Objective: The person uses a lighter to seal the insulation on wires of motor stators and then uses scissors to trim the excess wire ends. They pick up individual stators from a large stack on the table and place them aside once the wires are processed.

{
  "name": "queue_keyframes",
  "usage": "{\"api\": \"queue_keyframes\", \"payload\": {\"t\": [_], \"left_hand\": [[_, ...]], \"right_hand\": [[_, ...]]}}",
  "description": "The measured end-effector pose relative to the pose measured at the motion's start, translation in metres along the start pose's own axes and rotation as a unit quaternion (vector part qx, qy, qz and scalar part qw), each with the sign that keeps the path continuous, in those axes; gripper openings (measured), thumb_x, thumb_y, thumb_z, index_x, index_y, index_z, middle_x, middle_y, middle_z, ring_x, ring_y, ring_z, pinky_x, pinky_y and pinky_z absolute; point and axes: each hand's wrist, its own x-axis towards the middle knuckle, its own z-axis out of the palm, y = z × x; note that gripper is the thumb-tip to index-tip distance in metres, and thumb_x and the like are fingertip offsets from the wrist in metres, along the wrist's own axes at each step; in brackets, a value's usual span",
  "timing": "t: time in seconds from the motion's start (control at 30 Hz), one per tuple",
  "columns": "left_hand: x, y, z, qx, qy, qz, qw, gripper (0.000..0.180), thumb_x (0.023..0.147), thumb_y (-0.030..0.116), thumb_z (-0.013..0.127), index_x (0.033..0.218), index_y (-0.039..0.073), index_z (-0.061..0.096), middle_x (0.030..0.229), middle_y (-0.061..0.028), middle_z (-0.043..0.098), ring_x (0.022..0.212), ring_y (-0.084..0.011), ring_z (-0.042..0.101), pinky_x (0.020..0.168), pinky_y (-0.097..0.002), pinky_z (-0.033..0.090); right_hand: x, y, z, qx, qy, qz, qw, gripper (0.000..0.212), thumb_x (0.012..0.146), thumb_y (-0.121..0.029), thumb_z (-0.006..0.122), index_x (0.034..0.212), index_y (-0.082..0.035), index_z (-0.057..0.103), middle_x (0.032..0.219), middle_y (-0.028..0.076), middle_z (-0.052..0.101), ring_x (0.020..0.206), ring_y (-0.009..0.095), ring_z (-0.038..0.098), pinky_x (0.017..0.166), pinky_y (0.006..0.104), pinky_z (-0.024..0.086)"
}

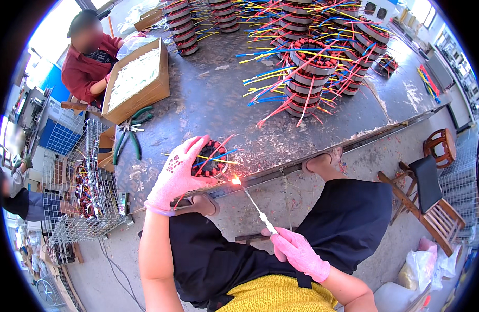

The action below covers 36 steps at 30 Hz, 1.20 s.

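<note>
At the near edge of the metal table, my left hand, in a pink glove, is wrapped round the left side of a motor stator. Red, yellow and blue wires stick out across the stator's top, and its inside shows dark and red. My right hand, also gloved in pink, is closed round the white handle of a long-necked lighter. The lighter slants up and left, and an orange flame burns at its tip, just right of the stator. The palm side of my left hand is hidden.
Tall stacks of wired stators stand on the table. Green-handled pliers lie near its left edge, beside a cardboard box of white pieces. Across sits a co-worker. A wire basket and wooden chair flank me.
</note>
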Motion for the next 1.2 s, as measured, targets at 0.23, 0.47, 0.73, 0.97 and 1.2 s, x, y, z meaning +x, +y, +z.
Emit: {"api": "queue_keyframes", "payload": {"t": [0.23,0.47,0.73,0.97,1.2], "left_hand": [[-0.0011,0.0003,0.0010,0.006,0.003,-0.003,1.000,0.094,0.061,0.030,0.086,0.142,0.004,0.044,0.138,-0.0214,0.047,0.126,-0.0394,0.047,0.106,-0.0431,0.039],[-0.0009,0.0002,0.0026,0.008,0.010,-0.002,1.000,0.093,0.063,0.032,0.085,0.141,0.003,0.045,0.138,-0.0214,0.047,0.126,-0.0391,0.047,0.106,-0.0431,0.038],[-0.0007,-0.0033,0.0046,0.018,0.021,0.010,1.000,0.093,0.059,0.025,0.087,0.139,0.001,0.046,0.136,-0.0219,0.049,0.124,-0.0395,0.050,0.104,-0.0423,0.042],[0.0001,-0.0020,0.0047,0.013,0.020,0.009,1.000,0.094,0.059,0.024,0.087,0.140,0.001,0.046,0.136,-0.0219,0.049,0.125,-0.0392,0.050,0.105,-0.0421,0.041],[-0.0010,0.0001,0.0046,0.021,0.023,0.004,1.000,0.094,0.059,0.024,0.087,0.140,0.001,0.046,0.137,-0.0220,0.049,0.125,-0.0389,0.050,0.105,-0.0419,0.041]], "right_hand": [[0.0012,0.0053,-0.0020,-0.007,-0.005,-0.014,1.000,0.037,0.103,-0.025,0.047,0.129,0.000,0.056,0.070,-0.004,0.047,0.059,0.005,0.042,0.054,0.0219,0.035],[0.0031,0.0078,-0.0020,-0.004,-0.005,-0.022,1.000,0.037,0.103,-0.026,0.047,0.128,0.000,0.057,0.070,-0.004,0.048,0.059,0.005,0.043,0.055,0.0220,0.036],[0.0030,0.0095,-0.0039,-0.028,-0.006,-0.024,0.999,0.039,0.103,-0.028,0.045,0.129,-0.001,0.057,0.066,-0.003,0.047,0.058,0.005,0.044,0.055,0.0227,0.037],[0.0036,0.0104,-0.0038,-0.013,-0.001,-0.017,1.000,0.039,0.103,-0.028,0.045,0.129,0.000,0.056,0.068,-0.003,0.047,0.058,0.005,0.043,0.055,0.0225,0.037],[0.0029,0.0085,-0.0040,-0.016,-0.011,-0.019,1.000,0.039,0.103,-0.027,0.045,0.129,0.001,0.055,0.069,-0.004,0.046,0.059,0.005,0.042,0.055,0.0218,0.035]]}}
